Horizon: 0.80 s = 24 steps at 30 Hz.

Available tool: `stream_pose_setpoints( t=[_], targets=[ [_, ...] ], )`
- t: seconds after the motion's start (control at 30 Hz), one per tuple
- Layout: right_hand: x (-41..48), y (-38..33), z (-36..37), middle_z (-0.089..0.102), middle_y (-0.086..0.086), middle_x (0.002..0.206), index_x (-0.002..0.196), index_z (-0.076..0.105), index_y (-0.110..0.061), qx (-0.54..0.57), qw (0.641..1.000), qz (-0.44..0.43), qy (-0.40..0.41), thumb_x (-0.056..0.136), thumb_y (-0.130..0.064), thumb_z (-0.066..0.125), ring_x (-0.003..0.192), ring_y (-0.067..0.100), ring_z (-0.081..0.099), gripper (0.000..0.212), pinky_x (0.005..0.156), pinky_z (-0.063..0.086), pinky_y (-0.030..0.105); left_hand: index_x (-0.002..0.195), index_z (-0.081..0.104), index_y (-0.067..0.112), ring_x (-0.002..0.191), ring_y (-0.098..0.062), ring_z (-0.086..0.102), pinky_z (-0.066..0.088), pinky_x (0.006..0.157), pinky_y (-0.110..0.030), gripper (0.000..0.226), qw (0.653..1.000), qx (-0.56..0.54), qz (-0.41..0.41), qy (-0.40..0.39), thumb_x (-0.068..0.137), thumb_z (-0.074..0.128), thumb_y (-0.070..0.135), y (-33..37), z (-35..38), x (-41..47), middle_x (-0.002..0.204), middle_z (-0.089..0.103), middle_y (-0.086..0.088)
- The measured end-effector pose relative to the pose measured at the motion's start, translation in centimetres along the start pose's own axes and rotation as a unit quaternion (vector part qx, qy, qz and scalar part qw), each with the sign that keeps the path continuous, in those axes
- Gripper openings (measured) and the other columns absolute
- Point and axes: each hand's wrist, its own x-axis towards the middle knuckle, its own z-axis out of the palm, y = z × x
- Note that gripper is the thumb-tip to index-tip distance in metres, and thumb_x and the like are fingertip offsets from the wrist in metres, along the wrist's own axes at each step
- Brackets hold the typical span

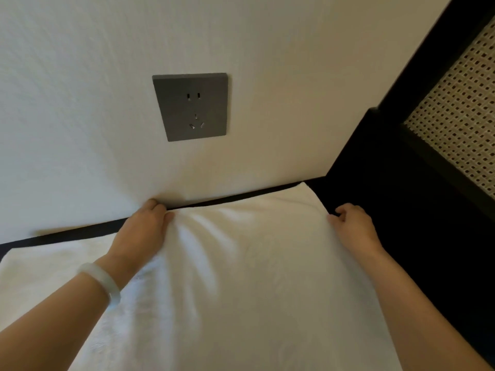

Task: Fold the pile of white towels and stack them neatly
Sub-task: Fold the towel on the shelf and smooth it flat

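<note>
A white towel (241, 277) lies spread over a dark surface (428, 250), reaching from the bottom edge up to the wall. My left hand (144, 228) pinches its far edge close to the wall, bunching the cloth into creases. My right hand (351, 223) grips the towel's right edge near the far right corner. More white towel cloth (45, 266) lies flat under my left forearm at the left. A pale bangle (103, 282) sits on my left wrist.
A cream wall (80, 103) rises straight behind the towel, with a grey power socket (191, 107) on it. At the right stands dark furniture with a woven cane panel (460, 111). The dark surface extends to the right of the towel.
</note>
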Motion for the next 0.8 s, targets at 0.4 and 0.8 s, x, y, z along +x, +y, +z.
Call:
stream_pose_setpoints(
  t=[0.4,0.8],
  targets=[
    [1.9,-1.4,-1.3,0.063,0.01,0.108,0.113,0.062,-0.008,0.051,0.998,-0.007,-0.039,0.095,-0.014,0.064,0.094,0.02,0.057,0.018,0.08,0.043,0.028,0.084,0.058,-0.003,0.077,-0.043,0.058,0.051,0.056,-0.047,0.013,0.991,0.126,0.03,0.026,0.085,0.069,0.005,1.1,-0.2,-0.5,0.089,0.054,-0.024],
    [-8.8,5.8,-4.4,0.06,0.004,0.088,0.089,0.055,-0.012,-0.103,0.985,0.093,-0.105,0.092,-0.037,0.068,0.078,0.017,0.059,0.028,0.063,0.048,0.029,0.155,0.029,0.02,0.15,-0.022,0.023,0.021,0.117,-0.051,0.061,0.989,0.056,0.113,-0.073,0.1,0.025,0.048,10.0,2.3,-11.1,0.162,0.024,-0.004]
  ],
)
